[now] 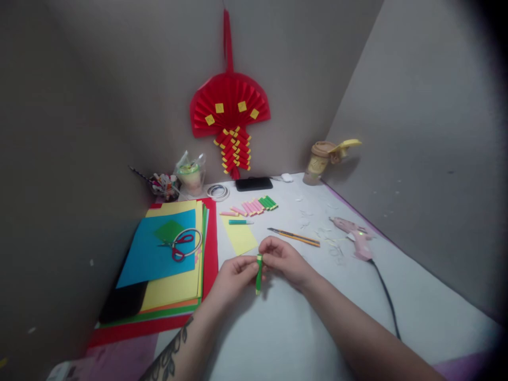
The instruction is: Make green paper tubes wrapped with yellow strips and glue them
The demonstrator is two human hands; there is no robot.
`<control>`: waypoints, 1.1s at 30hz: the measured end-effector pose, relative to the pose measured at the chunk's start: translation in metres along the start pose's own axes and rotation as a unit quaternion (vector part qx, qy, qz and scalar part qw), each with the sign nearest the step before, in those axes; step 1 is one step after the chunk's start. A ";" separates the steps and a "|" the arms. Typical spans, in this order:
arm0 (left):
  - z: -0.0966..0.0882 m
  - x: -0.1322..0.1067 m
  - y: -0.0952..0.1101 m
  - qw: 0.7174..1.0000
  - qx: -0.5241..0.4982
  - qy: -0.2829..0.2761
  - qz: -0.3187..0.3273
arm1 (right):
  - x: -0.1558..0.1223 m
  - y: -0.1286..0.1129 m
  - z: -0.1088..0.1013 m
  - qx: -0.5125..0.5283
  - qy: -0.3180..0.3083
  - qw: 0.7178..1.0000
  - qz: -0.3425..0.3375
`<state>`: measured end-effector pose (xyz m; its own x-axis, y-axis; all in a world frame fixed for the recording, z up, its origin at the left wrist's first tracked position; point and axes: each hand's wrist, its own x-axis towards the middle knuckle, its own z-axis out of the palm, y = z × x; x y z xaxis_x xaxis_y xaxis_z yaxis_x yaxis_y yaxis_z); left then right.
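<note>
Between my two hands is a small green paper roll with yellow bands at its ends, held nearly upright above the white tabletop. My left hand pinches the roll from the left side, thumb against it. My right hand has its fingertips closed at the roll's upper yellow end. Just beyond the hands lies a yellow paper strip with a teal pen-like stick across its top. Farther back are rows of pink paper rolls and green paper rolls, also tipped yellow.
A craft knife and a pink glue gun with a black cord lie on the right. Scissors and a tape ring rest on stacked coloured paper at left. A phone and a cup stand at the back.
</note>
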<state>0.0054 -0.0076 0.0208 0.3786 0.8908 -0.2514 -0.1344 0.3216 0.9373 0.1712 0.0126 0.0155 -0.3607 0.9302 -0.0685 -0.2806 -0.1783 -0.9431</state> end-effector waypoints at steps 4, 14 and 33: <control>0.001 -0.002 0.004 0.998 0.047 0.005 0.029 | 0.002 0.005 -0.002 0.024 0.009 1.000 0.014; 0.000 0.000 0.001 0.999 0.038 -0.012 0.033 | 0.004 0.009 0.000 0.054 -0.006 0.998 0.039; -0.004 0.002 -0.006 0.999 0.024 0.023 0.016 | 0.004 0.008 0.001 0.012 -0.024 1.000 0.009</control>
<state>0.0035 -0.0065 0.0137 0.3313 0.9148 -0.2309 -0.1004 0.2775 0.9555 0.1666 0.0150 0.0075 -0.4077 0.9104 -0.0701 -0.2950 -0.2040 -0.9334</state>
